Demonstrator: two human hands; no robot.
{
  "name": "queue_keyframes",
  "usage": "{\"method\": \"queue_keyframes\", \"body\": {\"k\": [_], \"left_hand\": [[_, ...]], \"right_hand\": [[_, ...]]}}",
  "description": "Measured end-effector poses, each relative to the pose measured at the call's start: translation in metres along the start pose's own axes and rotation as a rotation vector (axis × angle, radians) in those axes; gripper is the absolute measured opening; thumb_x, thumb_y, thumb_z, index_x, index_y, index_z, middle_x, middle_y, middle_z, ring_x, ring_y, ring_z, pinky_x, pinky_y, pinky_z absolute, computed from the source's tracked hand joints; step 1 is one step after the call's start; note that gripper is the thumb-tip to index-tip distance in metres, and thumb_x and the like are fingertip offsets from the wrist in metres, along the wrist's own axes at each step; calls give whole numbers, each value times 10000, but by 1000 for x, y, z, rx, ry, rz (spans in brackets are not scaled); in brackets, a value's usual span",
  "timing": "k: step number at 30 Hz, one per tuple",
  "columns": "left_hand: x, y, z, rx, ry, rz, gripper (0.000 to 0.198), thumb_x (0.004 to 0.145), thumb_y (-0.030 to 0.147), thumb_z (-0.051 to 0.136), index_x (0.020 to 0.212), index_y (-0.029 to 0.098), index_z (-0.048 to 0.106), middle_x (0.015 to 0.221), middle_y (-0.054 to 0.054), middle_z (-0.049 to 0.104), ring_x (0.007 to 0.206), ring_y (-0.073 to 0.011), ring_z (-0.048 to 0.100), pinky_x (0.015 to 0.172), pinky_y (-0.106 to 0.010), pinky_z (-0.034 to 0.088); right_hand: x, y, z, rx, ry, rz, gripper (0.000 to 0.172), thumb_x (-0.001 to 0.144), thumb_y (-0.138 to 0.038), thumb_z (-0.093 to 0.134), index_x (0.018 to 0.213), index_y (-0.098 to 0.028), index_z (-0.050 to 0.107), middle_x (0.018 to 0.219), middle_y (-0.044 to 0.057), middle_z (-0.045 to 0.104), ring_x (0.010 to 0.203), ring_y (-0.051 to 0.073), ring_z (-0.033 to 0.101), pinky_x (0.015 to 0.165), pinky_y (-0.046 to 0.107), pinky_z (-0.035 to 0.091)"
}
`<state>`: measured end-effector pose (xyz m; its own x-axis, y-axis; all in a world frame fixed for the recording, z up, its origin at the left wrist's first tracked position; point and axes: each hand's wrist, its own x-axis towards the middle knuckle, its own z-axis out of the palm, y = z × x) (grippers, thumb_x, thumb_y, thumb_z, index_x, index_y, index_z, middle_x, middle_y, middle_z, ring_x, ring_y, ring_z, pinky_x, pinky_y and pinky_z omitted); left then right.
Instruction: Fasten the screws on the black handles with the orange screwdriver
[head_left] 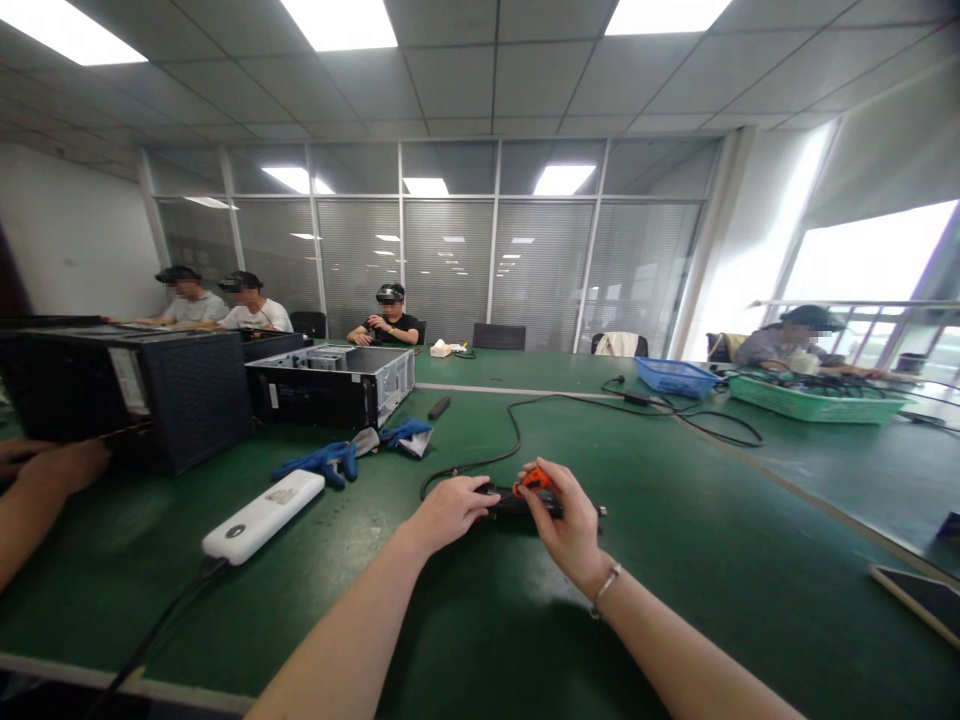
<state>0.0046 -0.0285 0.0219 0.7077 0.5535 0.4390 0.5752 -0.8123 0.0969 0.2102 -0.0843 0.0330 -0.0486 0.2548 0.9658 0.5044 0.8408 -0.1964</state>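
My left hand (448, 510) and my right hand (564, 517) meet over a small black tool with an orange part (525, 492) lying on the green table (675, 560). Both hands are closed around it, the left at its cabled end, the right over the orange part. A black cable (517, 430) runs from the tool away across the table.
A white power strip (262, 515) and blue gloves (330, 460) lie to the left. Two open computer cases (330, 385) stand beyond them. A blue basket (675, 377) and a green tray (814, 400) sit far right. Another person's arm (37, 490) rests at the left edge; others sit at the far side.
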Motion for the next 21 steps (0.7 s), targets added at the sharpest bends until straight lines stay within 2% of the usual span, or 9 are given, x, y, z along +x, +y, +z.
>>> {"method": "queue_keyframes", "body": {"k": [12,21], "left_hand": [[-1,-5,4,-82,34,-39,307,833,158,594,1109,259,680,1292,-55,585,1145,-214,575,1034,-366,402],[-1,-3,4,-142,61,-73,402,806,164,628,1206,203,599,1240,-66,621,1147,-208,568,1041,-353,395]], "right_hand": [[-1,3,-1,8,12,-13,467,839,-82,579,1262,-247,472,1033,83,623,921,202,636,787,392,562],[-3,2,0,13,-15,-10,437,848,-106,571,1252,-242,476,1027,86,629,925,202,638,793,393,561]]}}
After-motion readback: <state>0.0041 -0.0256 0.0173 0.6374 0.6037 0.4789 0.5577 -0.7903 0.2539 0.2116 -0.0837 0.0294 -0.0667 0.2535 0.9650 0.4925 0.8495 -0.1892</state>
